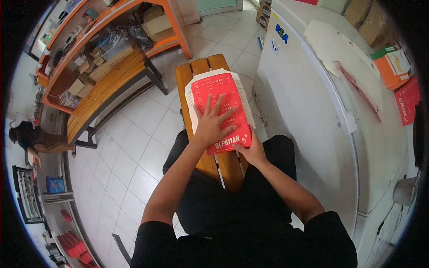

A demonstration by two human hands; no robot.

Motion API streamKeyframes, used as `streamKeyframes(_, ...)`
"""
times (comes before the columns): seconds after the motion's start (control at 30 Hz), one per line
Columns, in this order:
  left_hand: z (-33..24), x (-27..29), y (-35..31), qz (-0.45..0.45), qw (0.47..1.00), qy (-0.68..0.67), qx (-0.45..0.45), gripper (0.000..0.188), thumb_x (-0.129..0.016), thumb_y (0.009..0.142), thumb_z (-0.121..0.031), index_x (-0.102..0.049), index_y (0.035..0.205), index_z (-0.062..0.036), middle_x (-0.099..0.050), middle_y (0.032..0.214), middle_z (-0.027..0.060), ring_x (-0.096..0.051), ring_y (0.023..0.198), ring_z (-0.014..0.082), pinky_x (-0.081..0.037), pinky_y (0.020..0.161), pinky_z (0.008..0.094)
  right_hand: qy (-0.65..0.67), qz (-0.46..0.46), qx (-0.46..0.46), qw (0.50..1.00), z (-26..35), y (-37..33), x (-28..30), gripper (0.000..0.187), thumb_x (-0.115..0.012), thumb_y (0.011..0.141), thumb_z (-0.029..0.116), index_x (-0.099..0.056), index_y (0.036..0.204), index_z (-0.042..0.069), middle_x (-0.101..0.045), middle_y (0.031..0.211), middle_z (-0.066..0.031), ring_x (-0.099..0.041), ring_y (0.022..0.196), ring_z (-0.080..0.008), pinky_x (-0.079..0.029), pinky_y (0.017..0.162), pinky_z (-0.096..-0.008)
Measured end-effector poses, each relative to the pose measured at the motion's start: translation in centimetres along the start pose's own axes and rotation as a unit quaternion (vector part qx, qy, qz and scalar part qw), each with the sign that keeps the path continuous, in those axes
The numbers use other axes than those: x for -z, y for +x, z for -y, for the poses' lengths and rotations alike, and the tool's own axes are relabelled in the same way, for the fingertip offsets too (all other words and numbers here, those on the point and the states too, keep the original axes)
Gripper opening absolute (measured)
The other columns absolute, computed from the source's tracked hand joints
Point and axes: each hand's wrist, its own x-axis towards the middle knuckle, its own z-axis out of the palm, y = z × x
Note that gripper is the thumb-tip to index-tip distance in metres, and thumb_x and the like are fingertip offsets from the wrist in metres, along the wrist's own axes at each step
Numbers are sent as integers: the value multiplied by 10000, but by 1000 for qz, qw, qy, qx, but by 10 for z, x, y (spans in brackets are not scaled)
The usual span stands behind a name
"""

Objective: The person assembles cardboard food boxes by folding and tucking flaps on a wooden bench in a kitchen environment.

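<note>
A stack of flat red-and-white printed cardboard sheets [223, 91] lies on a wooden slatted bench [187, 76] that runs away from me between my knees. My left hand [213, 125] rests flat on the top red sheet, fingers spread. At the stack's near right corner, my right hand [251, 151] pinches the sheet's edge with thumb and fingers. White sheet edges stick out around the red top sheet.
A white chest freezer [308, 111] stands close on the right, with papers and an orange box [393, 67] on its lid. An orange shelf unit [103, 49] with boxes and a second bench stands at the left. Another person [33, 138] is at the far left. The floor is white tile.
</note>
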Motion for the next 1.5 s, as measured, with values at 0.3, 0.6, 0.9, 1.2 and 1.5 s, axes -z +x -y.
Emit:
streamKeyframes(0.3,10,-29,58,55,990,10,-128,688,-664,785,-793,-720,1312,-353,-228,1738,161,-114,1609,453,-12,1079,907,-87,5,136,987,-16,10,14,1083,-939,773,189,-300,1634,35,-562,1512,-209,-617,1332,-298,-504,1095,-395)
streamKeyframes(0.6,13,-27,62,46,989,-8,-139,681,-667,760,-806,-744,1238,-327,-262,1715,179,-133,1605,445,-16,1076,909,-100,131,106,981,-26,35,38,1032,-865,827,192,-272,1669,129,-511,1571,-203,-591,1353,-364,-502,1111,-419)
streamKeyframes(0.9,11,-25,61,56,990,-4,-126,697,-654,766,-818,-736,1248,-322,-256,1717,174,-117,1607,450,-8,1077,910,-140,123,110,976,1,34,42,736,-851,815,114,-515,1463,21,-658,1369,-216,-689,1199,-371,-551,1018,-443)
streamKeyframes(1.2,6,-23,59,62,992,-2,-108,667,-681,808,-759,-704,1293,-301,-269,1702,197,-129,1608,444,-22,1105,884,-16,176,62,982,-10,36,48,986,-851,857,175,-277,1654,95,-559,1492,-191,-638,1277,-328,-520,1088,-434)
streamKeyframes(1.5,43,-5,58,-5,981,-161,-105,529,-743,885,-522,-687,1363,-304,-348,1687,142,-197,1599,429,-114,1147,844,-165,-20,209,964,-2,8,27,1260,-988,688,316,-213,1644,44,-439,1565,-242,-472,1436,-402,-392,1196,-503)
